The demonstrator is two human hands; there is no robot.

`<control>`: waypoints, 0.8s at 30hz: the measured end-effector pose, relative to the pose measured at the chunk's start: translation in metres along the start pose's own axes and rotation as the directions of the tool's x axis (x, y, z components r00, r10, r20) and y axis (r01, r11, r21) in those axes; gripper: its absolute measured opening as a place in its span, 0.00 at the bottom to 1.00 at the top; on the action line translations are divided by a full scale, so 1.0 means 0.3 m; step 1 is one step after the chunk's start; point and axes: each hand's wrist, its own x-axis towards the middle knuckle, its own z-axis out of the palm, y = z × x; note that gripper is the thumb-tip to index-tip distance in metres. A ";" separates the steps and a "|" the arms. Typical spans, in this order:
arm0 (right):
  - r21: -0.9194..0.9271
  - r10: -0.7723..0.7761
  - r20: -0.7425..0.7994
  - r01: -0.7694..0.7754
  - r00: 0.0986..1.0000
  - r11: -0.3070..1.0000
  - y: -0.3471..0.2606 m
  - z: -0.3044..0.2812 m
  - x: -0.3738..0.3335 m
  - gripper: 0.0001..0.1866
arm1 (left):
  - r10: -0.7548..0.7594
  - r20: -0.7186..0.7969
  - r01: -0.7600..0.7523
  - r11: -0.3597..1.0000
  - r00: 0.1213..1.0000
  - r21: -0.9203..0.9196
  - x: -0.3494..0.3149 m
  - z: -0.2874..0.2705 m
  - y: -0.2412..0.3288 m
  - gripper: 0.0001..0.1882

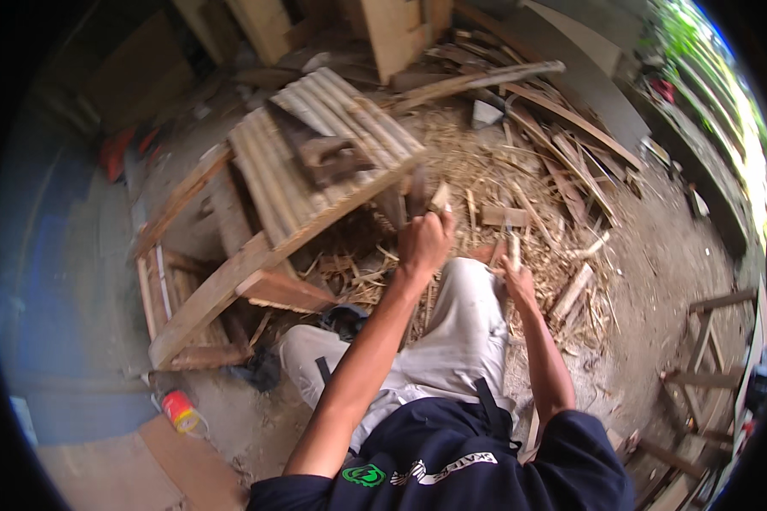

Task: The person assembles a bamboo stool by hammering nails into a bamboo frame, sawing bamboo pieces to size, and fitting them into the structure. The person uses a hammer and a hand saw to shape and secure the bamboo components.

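My left hand is closed around a short pale piece of wood, just off the front edge of the slatted wooden bench. My right hand, beyond my right knee, grips a tool with a pale wooden handle. A narrow shank shows at its far end, near a small wooden block; whether they touch, I cannot tell. The tool's exact kind is unclear. A handsaw with a dark blade lies on the bench slats.
Wood shavings and offcuts cover the floor ahead. Long boards are heaped at the far right. A red and yellow container is at the lower left. Wooden frames stand on the right. A reddish board sits by my left knee.
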 end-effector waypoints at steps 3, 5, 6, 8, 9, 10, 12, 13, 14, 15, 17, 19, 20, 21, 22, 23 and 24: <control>0.149 -0.116 -0.067 0.125 0.991 0.981 -0.088 -0.064 -0.114 0.21 | -0.086 0.114 0.101 0.986 0.990 -0.130 -0.020 -0.197 0.060 0.34; 0.100 -0.231 -0.046 0.235 0.972 0.967 -0.163 -0.125 -0.196 0.18 | -0.078 0.065 0.084 0.990 0.995 -0.109 -0.066 -0.335 0.112 0.33; 0.038 -0.118 -0.035 0.120 0.992 0.992 -0.204 -0.152 -0.236 0.19 | -0.093 0.075 0.101 0.990 0.993 -0.099 -0.088 -0.414 0.138 0.33; -0.073 -0.073 -0.110 0.065 0.991 0.995 -0.280 -0.205 -0.336 0.24 | -0.103 0.037 0.108 0.979 0.994 -0.171 -0.153 -0.579 0.207 0.31; -0.143 -0.052 -0.060 0.043 0.997 0.989 -0.320 -0.238 -0.385 0.23 | -0.178 0.112 0.197 0.962 0.978 -0.187 -0.180 -0.673 0.239 0.31; -0.111 -0.014 -0.001 0.014 1.000 0.994 -0.354 -0.252 -0.448 0.22 | -0.209 0.136 0.234 0.951 0.968 -0.203 -0.210 -0.776 0.265 0.31; -0.034 0.097 -0.008 -0.097 0.995 0.995 -0.430 -0.291 -0.573 0.21 | -0.307 0.209 0.346 0.919 0.929 -0.187 -0.276 -1.009 0.314 0.31; -0.290 -0.037 -0.014 0.031 0.999 0.957 -0.473 -0.315 -0.637 0.18 | -0.332 0.140 0.354 0.916 0.933 -0.187 -0.314 -1.137 0.350 0.32; -0.104 -0.018 -0.004 0.017 1.000 0.994 -0.516 -0.334 -0.702 0.17 | -0.452 0.167 0.478 0.859 0.876 -0.183 -0.332 -1.259 0.379 0.33; -0.003 0.081 0.011 -0.081 0.997 0.997 -0.562 -0.354 -0.774 0.16 | -0.546 0.154 0.567 0.795 0.824 -0.213 -0.349 -1.377 0.410 0.34; -0.048 0.128 0.108 -0.123 0.986 0.991 -0.673 -0.389 -0.901 0.15 | -0.751 0.184 0.772 0.609 0.635 -0.179 -0.371 -1.624 0.465 0.34; -0.095 0.122 0.222 -0.103 0.967 0.990 -0.798 -0.414 -1.029 0.16 | -0.800 0.021 0.780 0.579 0.600 -0.240 -0.384 -1.845 0.534 0.34; -0.136 0.149 0.279 -0.115 0.949 0.984 -0.862 -0.421 -1.096 0.16 | -0.827 -0.019 0.802 0.549 0.561 -0.235 -0.389 -1.961 0.564 0.33; -0.112 0.080 0.304 -0.048 0.949 0.993 -0.926 -0.419 -1.157 0.17 | -0.867 -0.046 0.844 0.493 0.496 -0.212 -0.401 -2.059 0.589 0.34; -0.105 0.074 0.349 -0.040 0.934 0.994 -0.989 -0.409 -1.220 0.17 | -0.855 -0.141 0.813 0.518 0.498 -0.265 -0.415 -2.129 0.611 0.33; -0.115 0.092 0.386 -0.051 0.918 0.992 -1.048 -0.403 -1.278 0.18 | -0.836 -0.235 0.784 0.547 0.495 -0.294 -0.436 -2.195 0.620 0.32; -0.142 -0.002 0.394 0.064 0.919 0.988 -1.108 -0.378 -1.329 0.18 | -0.849 -0.285 0.808 0.518 0.446 -0.281 -0.453 -2.253 0.610 0.31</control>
